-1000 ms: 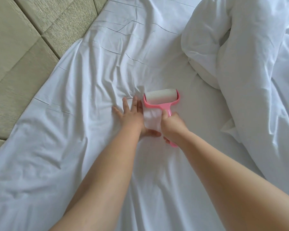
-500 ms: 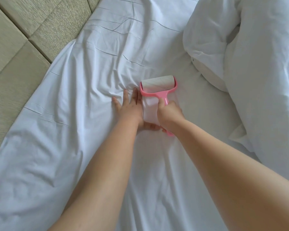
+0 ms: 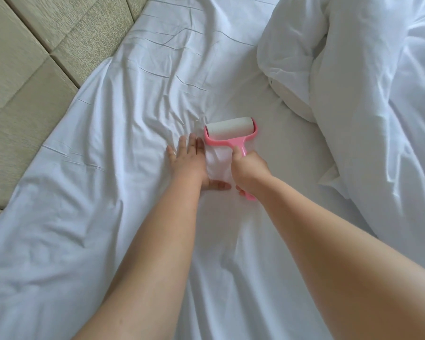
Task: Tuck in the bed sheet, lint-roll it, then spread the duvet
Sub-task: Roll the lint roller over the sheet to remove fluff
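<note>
Pink lint roller (image 3: 231,136), white sheet (image 3: 133,119) and duvet (image 3: 366,94), beige headboard (image 3: 35,69).

The bed sheet (image 3: 138,192) is showing as thin white woven cloth, matt, lying creased and rumpled on the left and smoother toward the middle. The duvet (image 3: 366,119) is looking like softer, puffier white cloth with deep folds and a faint sheen where light is catching it. The lint roller (image 3: 231,133) is showing a smooth, slightly glossy pink plastic frame and handle, carrying a white paper roll that is looking matt. A thin, translucent white sheet (image 3: 219,165) is lying crinkled just behind the roll. The headboard (image 3: 35,57) is appearing as beige panels with a coarse, woven, matt texture
</note>
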A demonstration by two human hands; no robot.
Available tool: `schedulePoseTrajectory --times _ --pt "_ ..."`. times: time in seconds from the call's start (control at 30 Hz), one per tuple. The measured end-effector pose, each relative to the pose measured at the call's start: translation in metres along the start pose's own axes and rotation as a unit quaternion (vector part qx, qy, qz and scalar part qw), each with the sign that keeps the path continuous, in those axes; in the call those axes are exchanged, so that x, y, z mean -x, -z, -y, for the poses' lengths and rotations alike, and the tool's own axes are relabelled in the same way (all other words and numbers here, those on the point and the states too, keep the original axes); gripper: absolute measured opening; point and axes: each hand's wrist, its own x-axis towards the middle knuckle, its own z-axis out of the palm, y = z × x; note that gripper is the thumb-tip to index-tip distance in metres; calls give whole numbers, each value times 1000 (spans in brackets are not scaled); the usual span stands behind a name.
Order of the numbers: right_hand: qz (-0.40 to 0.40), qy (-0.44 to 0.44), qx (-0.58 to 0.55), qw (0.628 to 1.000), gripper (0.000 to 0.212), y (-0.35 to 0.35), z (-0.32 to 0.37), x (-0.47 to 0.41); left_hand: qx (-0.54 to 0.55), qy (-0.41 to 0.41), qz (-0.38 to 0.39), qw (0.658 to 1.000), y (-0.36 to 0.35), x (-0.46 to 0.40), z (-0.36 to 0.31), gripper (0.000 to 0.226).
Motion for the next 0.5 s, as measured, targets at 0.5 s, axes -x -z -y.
schedulePoseTrajectory --times 0.5 --pt "-8 15 76 997 47 27 -76 107 -20 -5 55 998 -40 119 -28 141"
